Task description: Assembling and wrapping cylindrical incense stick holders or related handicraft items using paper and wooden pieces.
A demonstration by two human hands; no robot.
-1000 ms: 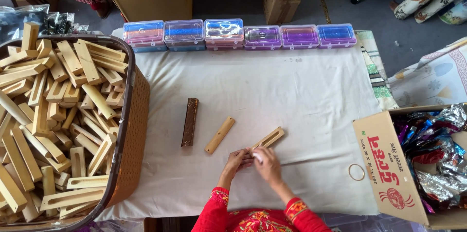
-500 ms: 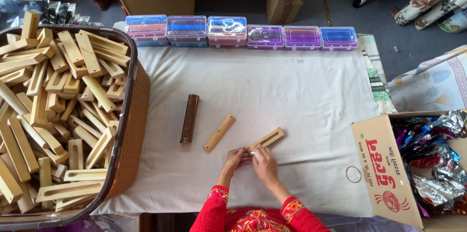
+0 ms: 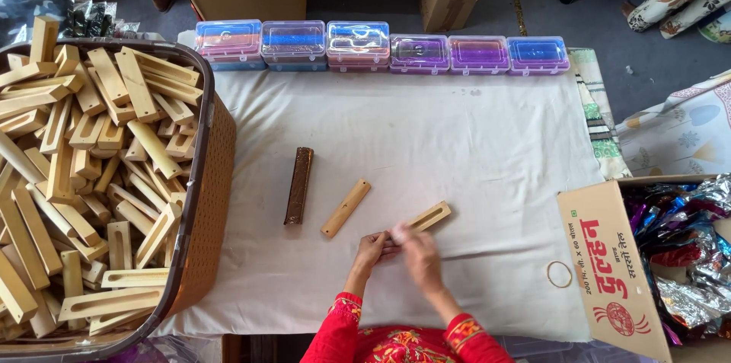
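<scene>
My left hand (image 3: pixel 372 247) and my right hand (image 3: pixel 416 250) meet at the near middle of the white cloth (image 3: pixel 472 142), fingers pinched around something small that I cannot make out. The right hand is blurred. A slotted light wooden piece (image 3: pixel 429 217) lies just beyond the right hand, touching or nearly touching its fingertips. A flat wooden strip with two holes (image 3: pixel 346 207) lies to the left, and a dark brown carved bar (image 3: pixel 298 185) lies further left. Both sleeves are red with a pattern.
A large brown basket (image 3: pixel 205 203) heaped with wooden pieces fills the left side. Several coloured plastic boxes (image 3: pixel 358 43) line the far edge. An open carton (image 3: pixel 609 256) of shiny wrappers stands at the right, with a rubber band (image 3: pixel 559 274) beside it.
The hands have stayed in the same spot, working together. The right hand is now blurred from quick movement. The pieces on the cloth have not moved.
</scene>
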